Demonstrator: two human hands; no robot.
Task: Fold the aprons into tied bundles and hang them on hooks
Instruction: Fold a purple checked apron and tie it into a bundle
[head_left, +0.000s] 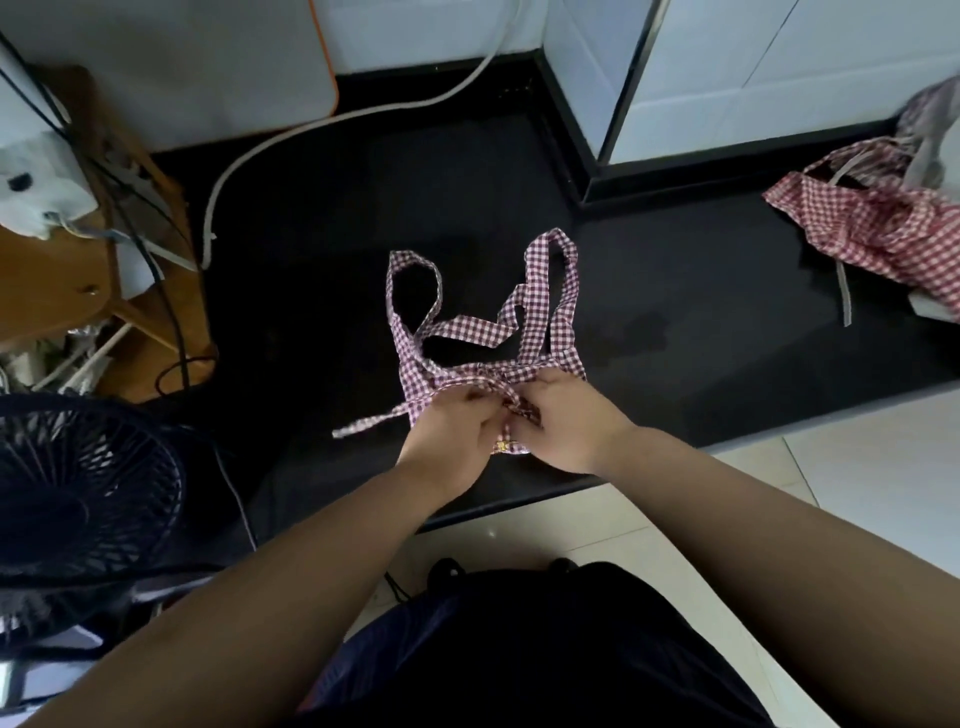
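In the middle of the frame a purple-and-white checked cloth apron (467, 376) lies folded small on the black glossy desk (701, 312), close to its near edge. The left hand (457, 436) and the right hand (566, 421) meet over the fold's near side. Both have their fingers curled in and pinch the cloth where the ties cross. The knot itself is hidden under the fingers, so I cannot tell how far it is tied.

The main risk seems to be a slack knot. If either pinch slips before the ties are pulled tight, the fold may spring open and the bundle lose its shape. The loose tie end (374, 423) trails to the left of the hands and reaches toward the desk's edge. A careless pull could drag the wrong strand or draw it out of the knot.

The two long strap loops (553, 291) lie spread above the hands and cross one another. They could catch in the knot and leave no free loop for a hook. Since the bundle sits near the edge, a hard tug toward the body could slide it off onto the tiled floor.

A second red-and-white checked apron (872, 228) lies crumpled at the right of the frame, well apart and not yet folded.
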